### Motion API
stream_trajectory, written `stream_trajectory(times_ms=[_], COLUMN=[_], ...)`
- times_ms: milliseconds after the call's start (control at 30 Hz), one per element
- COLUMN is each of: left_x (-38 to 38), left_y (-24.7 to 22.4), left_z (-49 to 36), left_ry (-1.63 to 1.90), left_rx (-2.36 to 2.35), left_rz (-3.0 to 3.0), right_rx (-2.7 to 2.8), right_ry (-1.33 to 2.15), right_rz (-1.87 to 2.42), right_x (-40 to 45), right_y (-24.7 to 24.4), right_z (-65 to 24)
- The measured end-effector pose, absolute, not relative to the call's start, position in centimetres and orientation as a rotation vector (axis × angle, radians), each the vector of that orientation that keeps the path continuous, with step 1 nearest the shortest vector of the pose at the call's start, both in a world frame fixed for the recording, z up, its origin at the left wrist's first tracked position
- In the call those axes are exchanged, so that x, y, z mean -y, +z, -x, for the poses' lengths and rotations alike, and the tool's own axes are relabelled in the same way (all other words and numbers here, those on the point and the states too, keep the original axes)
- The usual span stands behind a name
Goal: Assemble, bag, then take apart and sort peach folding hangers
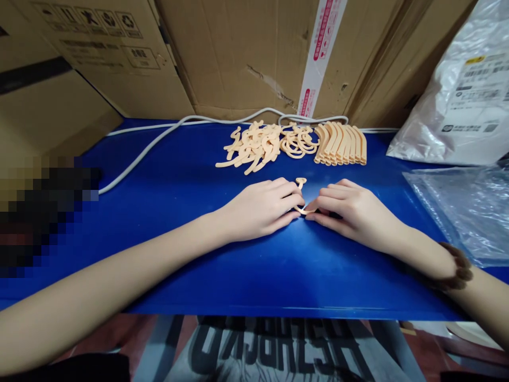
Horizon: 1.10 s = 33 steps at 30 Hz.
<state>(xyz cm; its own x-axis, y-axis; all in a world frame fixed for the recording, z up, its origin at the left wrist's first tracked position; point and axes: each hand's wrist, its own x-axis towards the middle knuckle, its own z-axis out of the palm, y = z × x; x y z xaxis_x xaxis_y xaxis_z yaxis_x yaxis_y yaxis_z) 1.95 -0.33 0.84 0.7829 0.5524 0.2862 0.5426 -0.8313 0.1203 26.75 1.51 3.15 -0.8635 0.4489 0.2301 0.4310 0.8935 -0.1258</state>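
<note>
My left hand [268, 208] and my right hand [350, 211] meet over the middle of the blue table [262, 270]. Between them is a small curved cream piece [301, 182], its flared end pointing away from me. The fingertips of both hands pinch its lower part, which they partly hide. Just beyond lie a loose pile of cream pieces with curved tails [258, 143], a cluster of thin curved pieces [296, 142] and a neat row of stacked curved strips [342, 144].
Cardboard boxes [246, 58] stand along the back. A white cable [149, 147] runs in front of them. At the right are a white plastic parcel [457, 106] and a clear plastic bag [469, 207]. A pixelated area covers the left edge.
</note>
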Motion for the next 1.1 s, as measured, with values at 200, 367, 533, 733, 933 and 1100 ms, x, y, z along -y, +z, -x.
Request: stream_trajectory(times_ms=[200,367,533,733,933,1100], left_x=[-0.1,-0.2,-0.2,-0.1,-0.1,0.0], left_y=[0.9,0.4,0.5,0.7,0.6,0.7], left_z=[-1.6,-1.7,-1.6,-1.3,-1.2,-1.2], left_ry=[0.565,0.665,0.690,0.659,0.593,0.588], left_rx=[-0.898,-0.864,-0.856,-0.872,-0.885,-0.881], left_rz=[-2.952,-2.957,-2.964,-3.004,-3.034,-3.041], right_rx=[2.777,2.782,2.793,2.696,2.473,2.343], right_ry=[0.109,0.139,0.163,0.012,-0.348,-0.439], right_rz=[0.632,0.609,0.627,0.832,1.310,1.687], right_x=[-1.6,-1.6,-1.6,-2.3,-4.9,-7.2], right_y=[2.9,2.8,2.9,4.2,6.7,6.6], right_z=[-26.5,-26.6,-26.6,-27.5,-31.0,-34.1])
